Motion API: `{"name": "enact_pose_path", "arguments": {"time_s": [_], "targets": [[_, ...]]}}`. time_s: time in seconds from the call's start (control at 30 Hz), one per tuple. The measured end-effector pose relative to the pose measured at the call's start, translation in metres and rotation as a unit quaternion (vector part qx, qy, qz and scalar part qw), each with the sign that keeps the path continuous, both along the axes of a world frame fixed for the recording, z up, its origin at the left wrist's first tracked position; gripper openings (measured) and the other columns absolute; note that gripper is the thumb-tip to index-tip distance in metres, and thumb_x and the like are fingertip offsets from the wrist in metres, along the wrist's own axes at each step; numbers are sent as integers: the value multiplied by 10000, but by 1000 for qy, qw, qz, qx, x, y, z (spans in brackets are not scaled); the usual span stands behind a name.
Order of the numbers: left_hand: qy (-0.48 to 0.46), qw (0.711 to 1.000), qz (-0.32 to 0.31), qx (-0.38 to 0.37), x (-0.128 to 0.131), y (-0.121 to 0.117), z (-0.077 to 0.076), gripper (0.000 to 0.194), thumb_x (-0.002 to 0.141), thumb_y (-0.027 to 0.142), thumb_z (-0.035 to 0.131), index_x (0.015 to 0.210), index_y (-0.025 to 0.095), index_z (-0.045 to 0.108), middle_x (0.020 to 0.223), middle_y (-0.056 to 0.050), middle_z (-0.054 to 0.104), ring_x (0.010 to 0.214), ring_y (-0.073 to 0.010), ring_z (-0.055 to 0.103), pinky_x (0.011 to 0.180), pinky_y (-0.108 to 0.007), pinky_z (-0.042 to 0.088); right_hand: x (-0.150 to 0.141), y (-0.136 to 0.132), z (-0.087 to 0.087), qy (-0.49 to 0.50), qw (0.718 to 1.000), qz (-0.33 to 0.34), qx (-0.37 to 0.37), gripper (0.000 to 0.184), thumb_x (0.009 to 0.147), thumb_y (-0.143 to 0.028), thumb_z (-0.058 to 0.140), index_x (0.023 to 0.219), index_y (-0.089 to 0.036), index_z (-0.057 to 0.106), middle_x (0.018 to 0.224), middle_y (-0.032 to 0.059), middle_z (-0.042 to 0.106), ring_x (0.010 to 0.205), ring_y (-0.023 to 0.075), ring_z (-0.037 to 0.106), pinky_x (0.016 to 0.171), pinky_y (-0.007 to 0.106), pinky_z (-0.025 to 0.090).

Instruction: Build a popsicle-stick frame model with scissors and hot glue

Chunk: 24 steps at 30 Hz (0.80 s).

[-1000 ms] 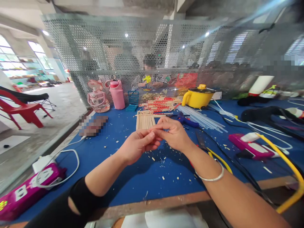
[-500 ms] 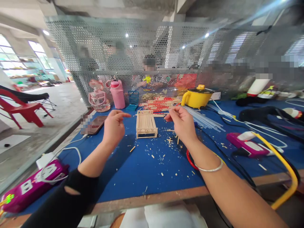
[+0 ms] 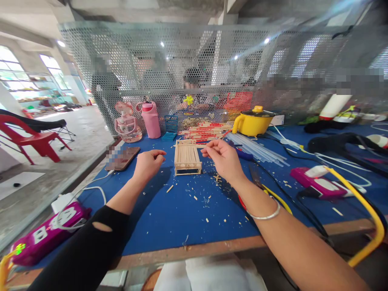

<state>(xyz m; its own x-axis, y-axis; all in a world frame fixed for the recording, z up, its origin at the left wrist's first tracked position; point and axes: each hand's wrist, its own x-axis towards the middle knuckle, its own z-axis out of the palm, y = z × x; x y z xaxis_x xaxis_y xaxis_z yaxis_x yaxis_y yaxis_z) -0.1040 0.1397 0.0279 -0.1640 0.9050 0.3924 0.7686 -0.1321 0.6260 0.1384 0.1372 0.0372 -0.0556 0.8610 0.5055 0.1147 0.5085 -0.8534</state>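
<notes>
A small bed-shaped model made of wooden sticks point(image 3: 188, 155) stands on the blue table, its slats lying side by side. To its left is my left hand point(image 3: 149, 165), raised over the table, fingers curled and thumb pressed near the index finger. My right hand point(image 3: 222, 158) hovers to the right of the model in a pinch. Whether either pinch holds anything is too small to make out. Neither hand touches the model. Under the right hand lie short stick pieces point(image 3: 217, 178), and a blue-handled tool point(image 3: 242, 154) shows behind it.
Red-tipped sticks point(image 3: 206, 131) are heaped behind the model. Translucent glue sticks point(image 3: 262, 151) lie beside a yellow pot point(image 3: 254, 122). A pink bottle point(image 3: 150, 121), a phone point(image 3: 127, 157) and purple power strips point(image 3: 50, 232) line the edges. Scissors point(image 3: 256, 176) and cables lie at right.
My left hand's extended index finger has curled in. My right hand has moved slightly left and stays pinched. The model stays in place, while the view has shifted a little.
</notes>
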Motion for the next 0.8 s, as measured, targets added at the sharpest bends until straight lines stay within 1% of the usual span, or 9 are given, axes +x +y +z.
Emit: {"name": "enact_pose_path", "arguments": {"time_s": [0.07,0.13,0.27,0.37,0.5,0.53,0.6,0.7,0.8], "targets": [[-16,1000,0,-1,1,-1,0,291,727,324,544,878,183,748,677,-20,722,544,-151,581,575,-244,433,0,-1,1,0,1000,-4,1,77,823,-269,537,843,-194,547,784,25,680,717,134,660,747,317,515],[-67,998,-19,-1,5,-5,2,289,707,387,610,837,169,747,691,-35,723,599,-157,611,602,-245,450,0,-2,2,15,1000,-1,-14,78,820,-274,541,826,-196,542,787,22,680,729,130,660,729,299,512],[-222,972,-82,8,25,-23,11,297,700,439,654,745,149,707,599,-28,684,547,-126,592,548,-222,448,-7,-7,6,101,986,60,-120,101,780,-282,585,800,-197,534,827,19,694,767,122,661,682,255,514],[-246,961,-127,22,44,-39,16,310,735,454,630,698,147,661,530,-4,640,489,-98,553,502,-198,420,-14,-14,9,144,961,120,-203,128,725,-247,624,828,-193,572,731,-3,683,648,93,634,611,217,504],[-250,957,-150,2,59,-48,13,341,730,487,634,690,149,626,515,12,613,465,-84,522,469,-185,380,-20,-23,11,145,932,192,-270,152,672,-244,639,803,-167,630,646,-17,631,514,67,551,472,185,449],[-247,957,-149,-4,60,-49,11,344,727,489,635,679,149,619,513,15,606,459,-82,509,462,-186,370,-22,-25,11,134,931,206,-270,155,672,-266,651,787,-164,636,645,-21,620,504,62,535,458,184,440],[-241,960,-141,-13,61,-48,8,336,728,477,633,656,150,607,512,18,597,453,-80,488,454,-190,355,-23,-28,11,85,944,206,-242,192,673,-315,686,788,-166,647,641,-32,604,479,53,507,448,186,426],[-226,965,-128,-24,61,-48,6,308,732,443,623,631,153,595,519,16,595,455,-86,478,446,-199,341,-23,-29,12,-26,974,148,-169,199,673,-332,711,774,-168,662,600,-39,591,447,55,486,446,197,402],[-197,972,-125,-24,62,-50,7,320,732,453,615,613,158,589,517,16,591,454,-89,461,446,-207,330,-20,-29,13,-119,981,103,-111,144,730,-317,654,752,-175,666,555,-38,568,444,73,477,438,208,371]]}}
